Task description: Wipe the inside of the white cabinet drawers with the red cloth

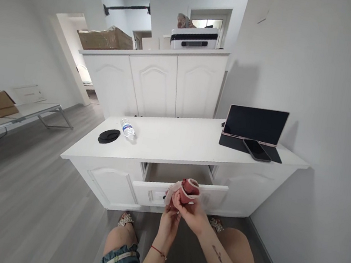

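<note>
A rolled or folded pinkish-red piece of fabric with a pale edge (191, 187) is held up in front of the open drawer (179, 196). My left hand (170, 218) grips it from below, at its left side. Fingers of my right hand (191, 213) are closed round its lower right part. Some paler cloth hangs at the left of the roll. What kind of item it is cannot be made out. Behind the fabric, the drawer is pulled out of the white cabinet (174, 142), and its inner floor shows.
On the cabinet top lie a water bottle (128, 129), black discs (109, 136), a propped tablet (255, 124) and a phone (256, 150). A wall (334, 151) closes the right side. My knees flank the drawer. Farther back, a cardboard box (106, 39) and a white case (194, 38) sit on a taller cabinet.
</note>
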Tool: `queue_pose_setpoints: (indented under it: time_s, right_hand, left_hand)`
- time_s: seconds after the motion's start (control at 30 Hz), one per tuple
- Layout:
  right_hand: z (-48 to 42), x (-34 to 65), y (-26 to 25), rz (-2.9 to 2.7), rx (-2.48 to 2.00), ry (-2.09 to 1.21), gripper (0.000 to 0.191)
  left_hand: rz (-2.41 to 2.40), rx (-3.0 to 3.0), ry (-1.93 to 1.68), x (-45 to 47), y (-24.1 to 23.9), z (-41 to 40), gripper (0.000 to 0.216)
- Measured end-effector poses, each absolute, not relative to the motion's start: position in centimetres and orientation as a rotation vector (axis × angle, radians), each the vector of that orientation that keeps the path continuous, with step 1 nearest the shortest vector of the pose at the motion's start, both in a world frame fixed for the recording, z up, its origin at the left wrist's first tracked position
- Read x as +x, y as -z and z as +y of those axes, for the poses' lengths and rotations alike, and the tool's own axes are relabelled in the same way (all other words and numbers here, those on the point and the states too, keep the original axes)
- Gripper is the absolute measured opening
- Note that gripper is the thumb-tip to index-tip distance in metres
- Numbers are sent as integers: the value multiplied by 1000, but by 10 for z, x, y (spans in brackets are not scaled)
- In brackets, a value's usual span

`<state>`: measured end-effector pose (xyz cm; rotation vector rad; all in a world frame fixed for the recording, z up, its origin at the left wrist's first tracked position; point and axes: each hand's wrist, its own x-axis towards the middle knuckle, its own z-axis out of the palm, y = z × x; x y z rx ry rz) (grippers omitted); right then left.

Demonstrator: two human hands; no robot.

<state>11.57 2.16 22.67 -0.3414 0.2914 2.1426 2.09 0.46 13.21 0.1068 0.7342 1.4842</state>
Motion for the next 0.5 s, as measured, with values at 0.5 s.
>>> queue_pose_setpoints:
  time_s: [0.5]
  right_hand:
    - [19, 248, -190, -815, -822, -1498, 45]
  left_hand:
    - [900, 5, -1460, 17, -135, 10, 21]
